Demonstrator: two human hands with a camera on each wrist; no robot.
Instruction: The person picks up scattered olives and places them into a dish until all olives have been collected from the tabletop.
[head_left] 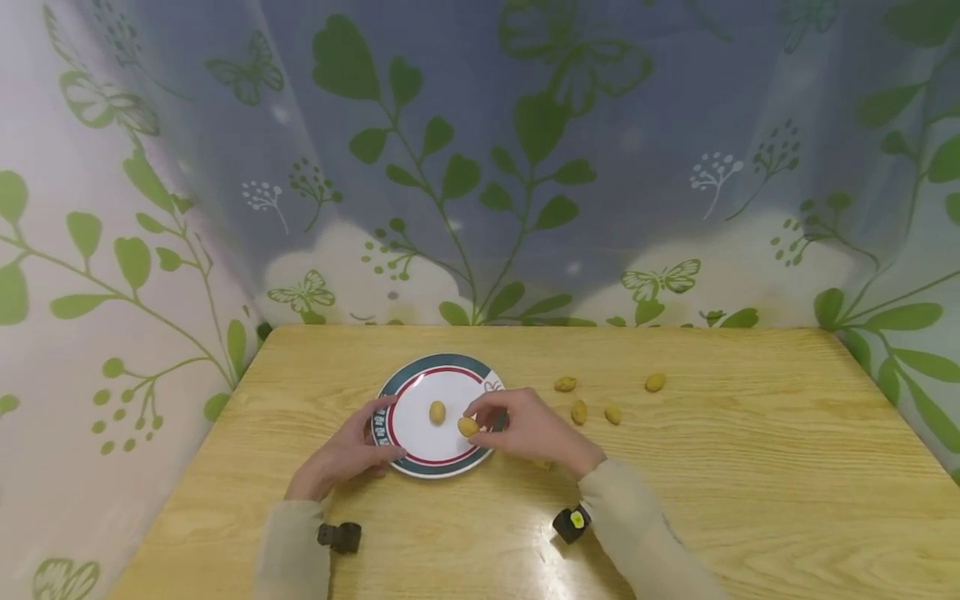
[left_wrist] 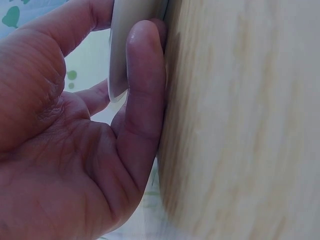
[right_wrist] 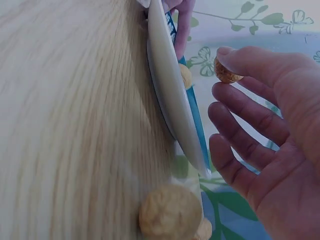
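Observation:
My left hand point(head_left: 347, 448) grips the left rim of a round plate point(head_left: 442, 472), white with a blue-green border and a red ring. In the left wrist view, some fingers point(left_wrist: 145, 85) reach under the plate's edge. My right hand point(head_left: 528, 427) pinches a small, rough yellow-brown walnut-like nut point(head_left: 468, 427) between thumb and fingertips. That held nut point(right_wrist: 225, 72) is just above the plate's surface in the right wrist view, the other fingers spread apart. A second nut point(head_left: 437, 412) lies on the white middle of the plate.
Right of the plate, several loose nuts point(head_left: 579, 412) lie on the wooden table point(head_left: 750, 467), one farther off point(head_left: 655, 382). Another nut point(head_left: 544, 464) is partly hidden under my right wrist. A leaf-patterned curtain point(head_left: 480, 167) hangs behind the table and along its sides.

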